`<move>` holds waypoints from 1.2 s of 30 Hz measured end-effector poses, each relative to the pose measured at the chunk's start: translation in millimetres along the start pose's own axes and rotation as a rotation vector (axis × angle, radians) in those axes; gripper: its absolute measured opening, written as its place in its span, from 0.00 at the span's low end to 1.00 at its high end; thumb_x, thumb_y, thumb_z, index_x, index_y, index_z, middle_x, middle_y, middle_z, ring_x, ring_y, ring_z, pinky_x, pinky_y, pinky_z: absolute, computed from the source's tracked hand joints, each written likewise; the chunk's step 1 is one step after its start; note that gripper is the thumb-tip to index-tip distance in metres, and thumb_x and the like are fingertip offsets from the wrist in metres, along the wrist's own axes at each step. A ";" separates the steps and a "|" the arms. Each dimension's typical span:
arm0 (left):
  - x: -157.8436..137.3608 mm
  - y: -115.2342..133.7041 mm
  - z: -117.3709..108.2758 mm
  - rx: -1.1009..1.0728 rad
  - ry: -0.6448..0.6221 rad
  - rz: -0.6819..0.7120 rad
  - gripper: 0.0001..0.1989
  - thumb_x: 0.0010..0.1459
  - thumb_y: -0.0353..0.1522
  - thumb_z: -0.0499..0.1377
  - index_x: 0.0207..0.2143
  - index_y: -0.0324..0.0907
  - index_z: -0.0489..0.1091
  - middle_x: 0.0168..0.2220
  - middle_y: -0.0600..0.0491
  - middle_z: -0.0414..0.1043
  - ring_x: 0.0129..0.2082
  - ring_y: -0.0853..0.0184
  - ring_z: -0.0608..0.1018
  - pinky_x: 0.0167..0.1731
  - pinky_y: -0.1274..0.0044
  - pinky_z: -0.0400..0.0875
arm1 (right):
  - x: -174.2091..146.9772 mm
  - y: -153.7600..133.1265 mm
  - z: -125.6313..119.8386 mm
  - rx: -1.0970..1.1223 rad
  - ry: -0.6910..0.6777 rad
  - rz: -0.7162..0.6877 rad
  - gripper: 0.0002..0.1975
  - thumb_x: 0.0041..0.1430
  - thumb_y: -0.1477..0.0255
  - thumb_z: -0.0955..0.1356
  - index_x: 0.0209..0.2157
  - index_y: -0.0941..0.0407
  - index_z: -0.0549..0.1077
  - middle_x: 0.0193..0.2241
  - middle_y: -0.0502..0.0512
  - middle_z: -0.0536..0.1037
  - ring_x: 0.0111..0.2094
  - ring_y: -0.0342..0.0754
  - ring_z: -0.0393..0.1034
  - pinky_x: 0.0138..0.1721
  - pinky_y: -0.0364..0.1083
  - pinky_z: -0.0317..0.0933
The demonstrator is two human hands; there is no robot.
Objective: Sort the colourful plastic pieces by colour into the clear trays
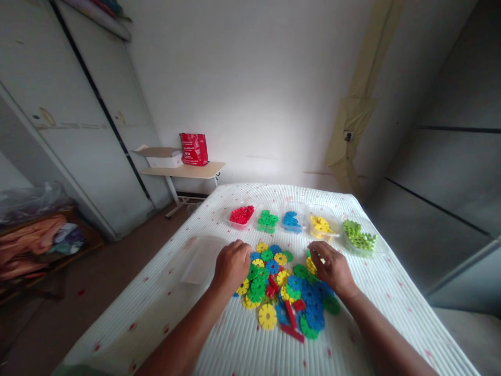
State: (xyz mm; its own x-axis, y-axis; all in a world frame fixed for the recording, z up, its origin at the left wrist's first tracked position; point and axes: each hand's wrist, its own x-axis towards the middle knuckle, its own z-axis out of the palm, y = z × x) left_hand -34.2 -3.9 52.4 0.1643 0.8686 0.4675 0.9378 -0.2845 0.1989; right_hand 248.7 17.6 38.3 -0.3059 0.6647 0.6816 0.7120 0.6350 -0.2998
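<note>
A mixed pile of notched plastic discs (258,288) in yellow, green and blue lies on the bed in front of me, with red plastic pieces (290,315) among them. At the pile's left edge is my left hand (234,261), its fingers curled; whatever they hold is hidden. Over on the right side my right hand (332,265) bends its fingers around a yellow notched disc (311,265), at the upper edge of the pile. Behind the pile stand clear tubs of sorted pieces: red (241,214), green (267,220), blue (291,220), yellow (321,226) and light green (358,236).
Left of my left hand lies a clear plastic lid or tray (198,263). The white ribbed cover (164,318) spreads under everything. Beyond it are a small table (211,169) with a red bag (194,149) and a white box (166,160). Cabinets (97,136) stand at the left.
</note>
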 end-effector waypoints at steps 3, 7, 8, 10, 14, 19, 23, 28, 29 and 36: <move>-27.2 6.0 14.7 -0.087 -0.014 0.130 0.10 0.55 0.24 0.51 0.31 0.43 0.71 0.31 0.52 0.72 0.35 0.66 0.73 0.36 0.74 0.65 | 0.8 20.8 -14.7 -0.040 -0.056 0.106 0.11 0.60 0.71 0.60 0.33 0.57 0.73 0.30 0.56 0.77 0.30 0.47 0.73 0.31 0.44 0.66; -45.5 6.5 29.3 -0.205 0.025 0.241 0.11 0.57 0.25 0.50 0.35 0.43 0.71 0.36 0.51 0.72 0.37 0.65 0.72 0.40 0.71 0.63 | -1.4 38.8 -32.7 0.009 -0.288 0.249 0.10 0.53 0.74 0.61 0.28 0.56 0.74 0.26 0.52 0.78 0.26 0.45 0.72 0.30 0.43 0.64; -46.5 6.5 30.6 -0.223 0.025 0.253 0.11 0.57 0.26 0.50 0.36 0.43 0.71 0.37 0.51 0.72 0.38 0.65 0.72 0.41 0.70 0.63 | -1.8 40.2 -36.0 0.037 -0.373 0.270 0.10 0.52 0.75 0.61 0.27 0.56 0.74 0.25 0.51 0.78 0.26 0.45 0.72 0.29 0.42 0.63; -46.1 7.3 30.2 -0.240 0.006 0.263 0.10 0.59 0.30 0.51 0.38 0.43 0.71 0.39 0.50 0.71 0.40 0.64 0.71 0.43 0.69 0.62 | -2.2 39.6 -39.8 0.086 -0.509 0.299 0.09 0.48 0.76 0.62 0.26 0.56 0.75 0.25 0.51 0.78 0.26 0.44 0.71 0.29 0.41 0.63; -43.1 12.2 23.1 -0.241 -0.077 0.327 0.16 0.56 0.40 0.55 0.46 0.45 0.69 0.47 0.49 0.68 0.46 0.59 0.69 0.47 0.65 0.60 | -2.1 32.4 -35.0 0.133 -0.551 0.313 0.09 0.47 0.75 0.65 0.31 0.56 0.76 0.30 0.53 0.77 0.27 0.43 0.69 0.29 0.41 0.63; -43.5 14.2 24.8 -0.188 -0.102 0.331 0.18 0.55 0.40 0.55 0.48 0.47 0.68 0.51 0.49 0.66 0.50 0.58 0.67 0.49 0.63 0.58 | -5.6 29.7 -21.8 0.034 -0.541 0.247 0.15 0.44 0.77 0.67 0.37 0.56 0.75 0.37 0.56 0.75 0.32 0.45 0.69 0.34 0.42 0.63; -44.8 8.8 36.1 -0.149 -0.051 0.284 0.14 0.58 0.32 0.52 0.46 0.45 0.69 0.50 0.49 0.67 0.49 0.60 0.68 0.48 0.64 0.60 | -7.1 34.9 -24.7 -0.125 -0.546 0.345 0.13 0.45 0.82 0.63 0.32 0.57 0.75 0.33 0.55 0.75 0.32 0.45 0.70 0.34 0.42 0.62; -44.6 4.0 41.1 -0.114 -0.012 0.254 0.16 0.57 0.25 0.49 0.45 0.45 0.69 0.48 0.50 0.70 0.45 0.62 0.70 0.46 0.66 0.61 | -4.0 33.6 -33.6 -0.171 -0.643 0.360 0.14 0.43 0.84 0.62 0.29 0.57 0.75 0.32 0.55 0.75 0.33 0.45 0.70 0.35 0.41 0.61; -44.4 4.0 40.3 -0.100 -0.013 0.243 0.16 0.57 0.25 0.49 0.45 0.45 0.69 0.47 0.50 0.70 0.45 0.62 0.70 0.46 0.66 0.61 | -3.4 31.9 -33.9 -0.162 -0.659 0.339 0.15 0.43 0.84 0.62 0.29 0.57 0.75 0.33 0.55 0.75 0.35 0.45 0.70 0.36 0.41 0.61; -44.2 10.3 34.8 0.055 -0.038 0.073 0.15 0.58 0.28 0.50 0.46 0.45 0.69 0.48 0.50 0.71 0.45 0.60 0.71 0.48 0.63 0.60 | -1.6 18.7 -28.3 -0.241 -0.740 0.367 0.14 0.47 0.81 0.63 0.34 0.55 0.75 0.36 0.55 0.76 0.38 0.48 0.70 0.38 0.43 0.60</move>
State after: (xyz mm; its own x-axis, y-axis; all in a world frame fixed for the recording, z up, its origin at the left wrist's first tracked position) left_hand -21.2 -31.1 3.7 0.2430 0.8614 0.4461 0.9381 -0.3257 0.1179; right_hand 280.4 17.3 50.5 -0.3037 0.9505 -0.0660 0.9356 0.2845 -0.2091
